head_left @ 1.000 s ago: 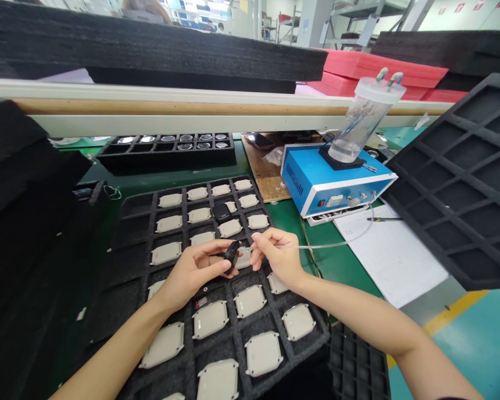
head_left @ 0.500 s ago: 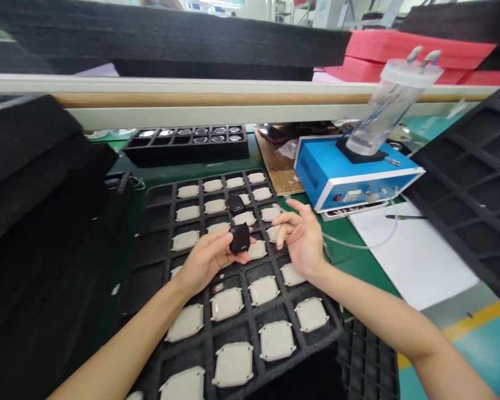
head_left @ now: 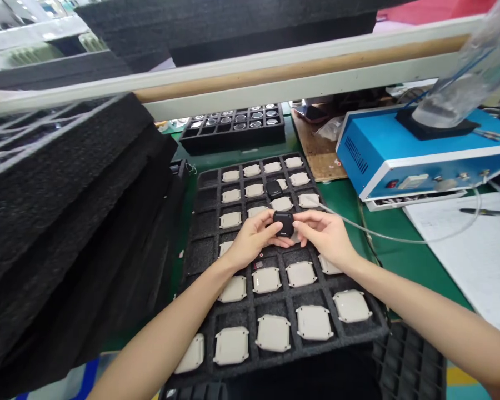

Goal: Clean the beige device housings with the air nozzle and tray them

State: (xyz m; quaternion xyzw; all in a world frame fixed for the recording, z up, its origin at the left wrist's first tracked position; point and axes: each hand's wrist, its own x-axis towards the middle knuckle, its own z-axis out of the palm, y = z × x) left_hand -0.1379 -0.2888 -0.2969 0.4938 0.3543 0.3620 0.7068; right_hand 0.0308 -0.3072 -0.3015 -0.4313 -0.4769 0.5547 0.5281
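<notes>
Black plastic box (head_left: 283,224), small and hard and likely light, sits above the gray foam tray (head_left: 204,250), held by the left hand (head_left: 252,239) and right hand (head_left: 325,236), fingers (head_left: 302,221) pressed on its sides; its edges look best for holding.

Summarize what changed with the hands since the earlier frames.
The right hand let go of the thin clear tube and moved left to the black device, now held between it and the left hand. The white pieces in the foam tray stayed put.
</notes>
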